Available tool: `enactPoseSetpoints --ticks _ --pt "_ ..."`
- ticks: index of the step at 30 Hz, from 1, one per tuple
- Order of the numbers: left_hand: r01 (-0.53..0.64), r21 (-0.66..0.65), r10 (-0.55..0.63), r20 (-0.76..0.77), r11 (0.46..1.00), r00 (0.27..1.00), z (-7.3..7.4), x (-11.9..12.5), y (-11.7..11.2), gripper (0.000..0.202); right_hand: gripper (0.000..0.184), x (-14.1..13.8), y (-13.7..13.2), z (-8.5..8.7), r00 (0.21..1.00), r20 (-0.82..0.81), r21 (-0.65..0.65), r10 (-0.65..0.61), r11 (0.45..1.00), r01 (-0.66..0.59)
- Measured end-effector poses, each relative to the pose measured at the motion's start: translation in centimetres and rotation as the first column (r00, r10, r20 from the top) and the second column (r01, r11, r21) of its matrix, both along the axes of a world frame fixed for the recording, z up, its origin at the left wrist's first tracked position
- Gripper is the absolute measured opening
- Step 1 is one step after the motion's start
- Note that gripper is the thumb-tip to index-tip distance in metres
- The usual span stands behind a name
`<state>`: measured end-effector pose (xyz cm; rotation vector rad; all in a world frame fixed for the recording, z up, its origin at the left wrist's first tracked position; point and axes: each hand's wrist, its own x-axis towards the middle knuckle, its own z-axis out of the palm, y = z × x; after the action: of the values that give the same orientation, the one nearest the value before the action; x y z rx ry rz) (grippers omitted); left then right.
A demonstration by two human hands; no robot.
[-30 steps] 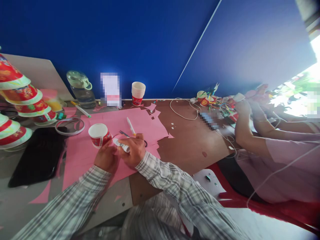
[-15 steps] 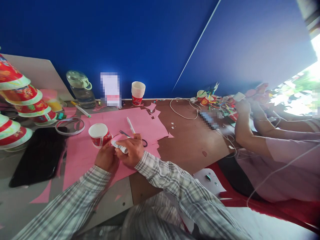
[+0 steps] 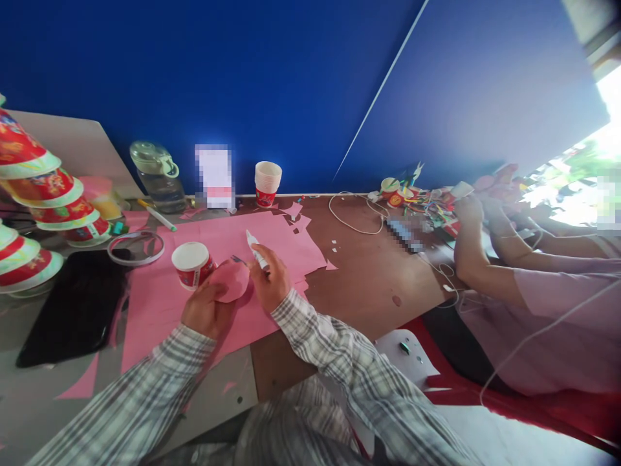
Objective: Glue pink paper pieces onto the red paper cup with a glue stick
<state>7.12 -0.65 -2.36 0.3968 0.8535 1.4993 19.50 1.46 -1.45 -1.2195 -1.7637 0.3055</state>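
A rounded pink paper piece (image 3: 233, 281) is pinched in my left hand (image 3: 204, 307), held over a large pink sheet. Just right of it, my right hand (image 3: 272, 278) is closed around a slim white pen-like tube (image 3: 257, 251), its pointed end up and to the left. I cannot tell whether it is a marker or a glue pen. A red and white paper cup (image 3: 191, 265) stands upright beside my left hand. Scissor tips (image 3: 237, 259) peek out behind the paper piece; the rest is hidden. Beneath everything lies the pink sheet (image 3: 160, 310).
Stacked red paper cups (image 3: 58, 188), a black phone (image 3: 72, 307) and a tape roll (image 3: 136, 248) are at left. A water bottle (image 3: 158, 178), a green-tipped marker (image 3: 159, 217) and nested cups (image 3: 266, 184) line the back. Another person's arms (image 3: 478, 246) work at right, near a cable (image 3: 356, 226).
My right hand has moved right and up, away from my left hand, with its white tube now pointing up-left. The pink paper piece in my left hand is now exposed.
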Motion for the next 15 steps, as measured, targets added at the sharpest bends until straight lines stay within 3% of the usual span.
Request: enactPoseSetpoints --ticks 5,9,15 --pt "0.034 -0.005 -0.033 0.069 0.999 0.997 0.5 0.0 -0.3 0.051 0.041 -0.7 -0.3 -0.3 1.000 0.007 -0.020 0.024 1.000 -0.024" --pt "0.111 -0.023 -0.111 0.020 0.994 0.994 1.3 0.1 -1.0 0.053 0.037 -0.1 0.2 0.1 0.997 0.015 -0.007 0.077 0.997 -0.077" --pt "0.095 -0.140 -0.102 -0.050 0.986 0.994 1.8 0.7 -1.3 0.046 0.034 0.5 0.4 0.8 0.978 0.126 0.052 0.167 0.983 -0.175"
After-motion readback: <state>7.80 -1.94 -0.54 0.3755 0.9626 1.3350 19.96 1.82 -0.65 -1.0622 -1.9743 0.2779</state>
